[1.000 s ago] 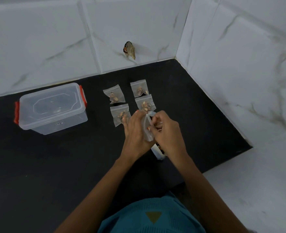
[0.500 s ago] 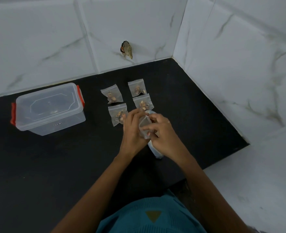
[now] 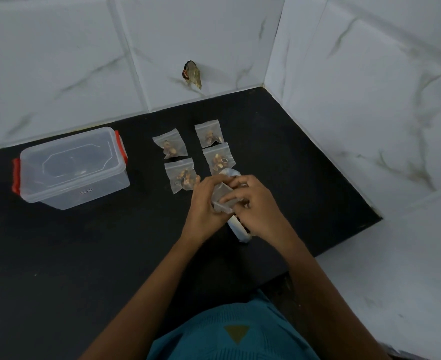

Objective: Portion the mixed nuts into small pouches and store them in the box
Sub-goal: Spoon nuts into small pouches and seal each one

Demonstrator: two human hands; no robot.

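My left hand (image 3: 203,201) and my right hand (image 3: 255,203) meet over the black counter and both pinch a small clear pouch (image 3: 223,200); what it contains is hidden. Under my hands sits a white container (image 3: 238,228), mostly covered, its contents out of sight. Several filled nut pouches lie just beyond: one far left (image 3: 170,143), one far right (image 3: 209,133), one near left (image 3: 181,175), one near right (image 3: 218,158). The clear plastic box (image 3: 71,167) with red clips stands at the left with its lid on.
The black counter (image 3: 110,255) ends at white marble tile walls behind and to the right. A small brownish object (image 3: 192,75) sticks to the back wall. My teal shirt shows at the bottom edge.
The pouch between my fingers has turned from upright to flatter. My hands have stayed in the same spot, and the view has shifted slightly.
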